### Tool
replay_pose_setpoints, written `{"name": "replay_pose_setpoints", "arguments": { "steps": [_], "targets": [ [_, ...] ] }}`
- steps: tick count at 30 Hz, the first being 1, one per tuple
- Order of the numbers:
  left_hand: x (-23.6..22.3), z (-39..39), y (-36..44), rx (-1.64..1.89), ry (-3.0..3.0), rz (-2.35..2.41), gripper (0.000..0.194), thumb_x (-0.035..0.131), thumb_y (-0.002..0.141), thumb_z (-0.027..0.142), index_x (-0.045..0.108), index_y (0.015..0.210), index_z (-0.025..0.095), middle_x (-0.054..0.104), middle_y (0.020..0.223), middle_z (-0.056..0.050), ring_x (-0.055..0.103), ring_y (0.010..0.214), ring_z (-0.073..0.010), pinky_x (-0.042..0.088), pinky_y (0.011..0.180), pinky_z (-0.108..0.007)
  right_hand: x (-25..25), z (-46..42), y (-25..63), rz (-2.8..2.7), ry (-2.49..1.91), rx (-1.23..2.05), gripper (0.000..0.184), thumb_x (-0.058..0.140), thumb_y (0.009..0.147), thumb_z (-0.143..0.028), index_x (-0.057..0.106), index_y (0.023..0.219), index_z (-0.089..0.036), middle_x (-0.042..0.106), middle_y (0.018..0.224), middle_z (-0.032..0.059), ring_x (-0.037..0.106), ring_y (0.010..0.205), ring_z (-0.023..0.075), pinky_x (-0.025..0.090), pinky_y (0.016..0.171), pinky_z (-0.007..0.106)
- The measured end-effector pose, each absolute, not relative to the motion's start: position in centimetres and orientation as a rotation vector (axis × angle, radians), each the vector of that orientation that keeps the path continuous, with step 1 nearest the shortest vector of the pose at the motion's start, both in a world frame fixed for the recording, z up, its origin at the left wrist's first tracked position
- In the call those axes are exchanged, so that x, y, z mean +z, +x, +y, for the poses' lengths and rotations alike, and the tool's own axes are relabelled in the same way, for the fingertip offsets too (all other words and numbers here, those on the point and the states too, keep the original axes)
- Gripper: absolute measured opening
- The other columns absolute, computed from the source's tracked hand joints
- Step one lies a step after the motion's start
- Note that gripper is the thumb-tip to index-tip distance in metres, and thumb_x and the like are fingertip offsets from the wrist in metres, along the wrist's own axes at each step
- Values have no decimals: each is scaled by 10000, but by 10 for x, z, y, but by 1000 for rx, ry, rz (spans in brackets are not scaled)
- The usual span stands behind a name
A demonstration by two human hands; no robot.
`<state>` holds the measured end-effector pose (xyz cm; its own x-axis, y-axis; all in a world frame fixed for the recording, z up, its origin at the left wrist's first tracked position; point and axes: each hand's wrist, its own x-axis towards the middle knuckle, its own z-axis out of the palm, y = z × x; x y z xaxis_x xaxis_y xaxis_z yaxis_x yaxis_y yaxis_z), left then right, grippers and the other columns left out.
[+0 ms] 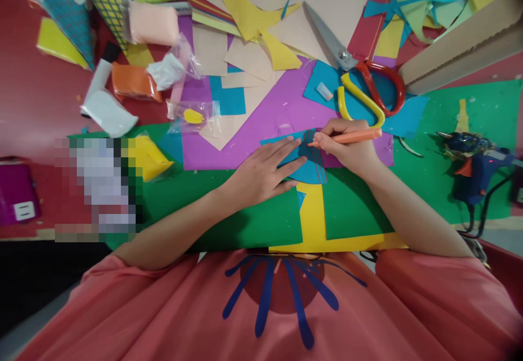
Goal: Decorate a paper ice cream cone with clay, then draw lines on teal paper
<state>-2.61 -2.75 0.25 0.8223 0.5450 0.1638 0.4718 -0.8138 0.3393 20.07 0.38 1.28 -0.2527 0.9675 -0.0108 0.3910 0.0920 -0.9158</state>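
A blue paper piece (307, 171) with a curved edge lies in front of me, over purple and green sheets. Dark reddish lines run across its right part. My left hand (267, 167) lies flat on its left side, fingers stretched out and pressing it down. In my right hand (347, 146) is an orange marker (355, 136), gripped between thumb and fingers, its tip touching the paper near the drawn lines. Just beyond the right hand rest large scissors (344, 56) with one red and one yellow handle, on blue paper.
Wrapped clay packs in orange (137, 81), white (109, 113) and yellow (150, 158) lie at left. Two paper cones (67, 20) sit at the upper left. A blue glue gun (476, 178) with a cord is at right, below a cardboard strip (466, 40). Paper scraps (245, 10) cover the back.
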Motion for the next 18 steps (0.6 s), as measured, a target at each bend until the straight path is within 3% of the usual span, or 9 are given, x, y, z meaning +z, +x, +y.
{"name": "replay_pose_setpoints", "arguments": {
  "steps": [9,18],
  "targets": [
    [0,-27,-27,384,2728,773,445,481,977,383,556,1339,135,505,1444,-222,490,1353,-354,478,1043,-510,11,5,201,-1755,-1351,1156,440,646,807,-493,516,510,-195,525,462,-35,368,437,71,289,431,248],
    [0,-28,-27,350,2705,781,448,489,975,368,536,1361,145,468,1482,-213,455,1383,-342,455,1066,-511,13,3,201,-1714,-1340,1150,317,655,833,-333,563,562,-197,570,511,-31,454,458,80,350,471,255]
  ]
}}
